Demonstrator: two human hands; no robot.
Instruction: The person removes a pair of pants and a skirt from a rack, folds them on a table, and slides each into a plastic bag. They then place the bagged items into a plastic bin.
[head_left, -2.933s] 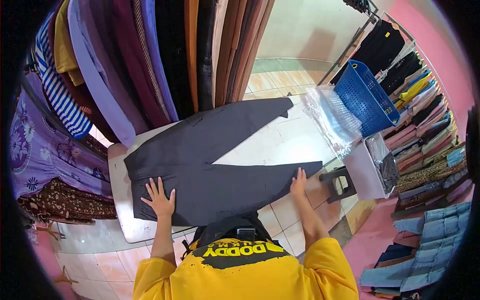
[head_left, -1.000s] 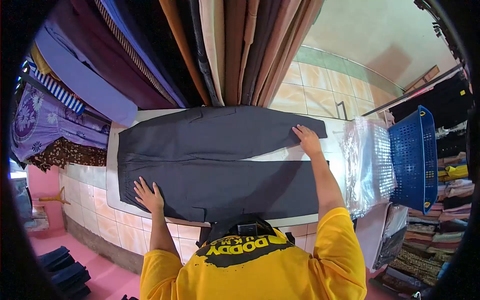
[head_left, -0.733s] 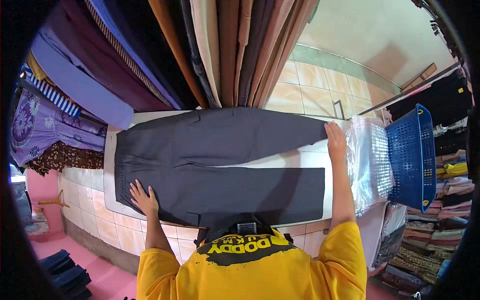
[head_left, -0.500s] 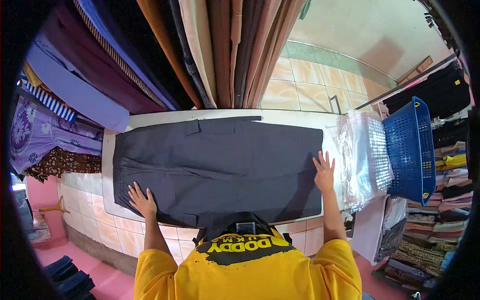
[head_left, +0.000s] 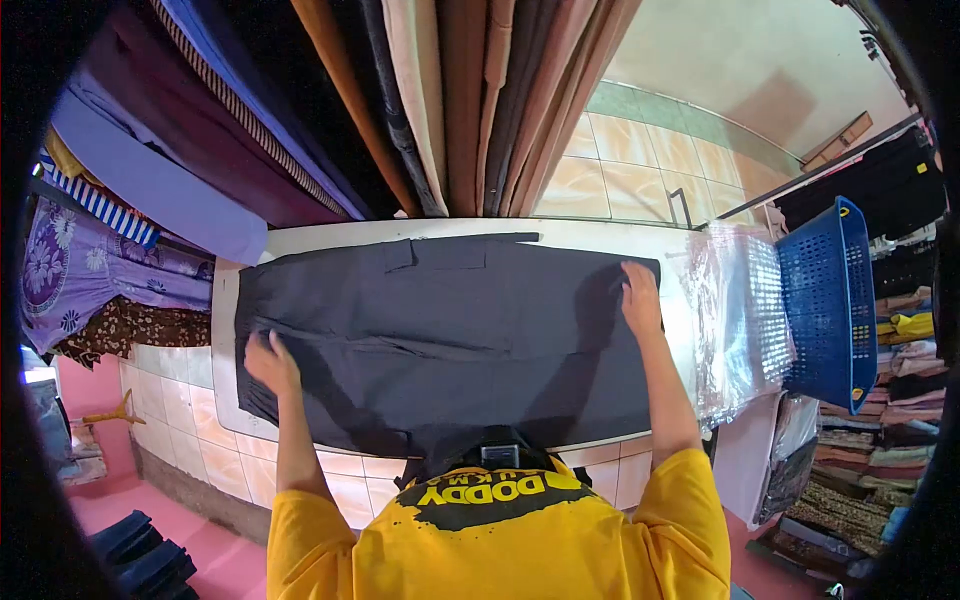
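A pair of dark grey trousers (head_left: 450, 310) is spread flat on the white table (head_left: 600, 238), stretched between the hands and reaching a little beyond each. The left hand (head_left: 272, 365) is placed over the waist end, its fingers loosely bent and the thumb set apart; whether any cloth is pinched there cannot be told. The right hand (head_left: 643, 300) is held at the far corner of the leg end, half curled — it cannot be told whether the edge is gripped or only touched.

The cloth is judged to be soft, light and limp, not fragile, and more apt to crease than to slip. Some bunching is seen just ahead of the left hand, where a ridge is run inward toward the middle. The gathered waistband (head_left: 243, 385), beside the left hand, would probably be springy and thicker, so a firm hold could be taken there. By the right hand, the thin leg end is best taken at its corner, with all layers caught together — a single layer might be dragged askew. The pocket flap (head_left: 399, 256), farther out between the hands, would be a poor hold.

Clear plastic bags (head_left: 735, 330) are laid beyond the right hand, beside a blue basket (head_left: 828, 310).
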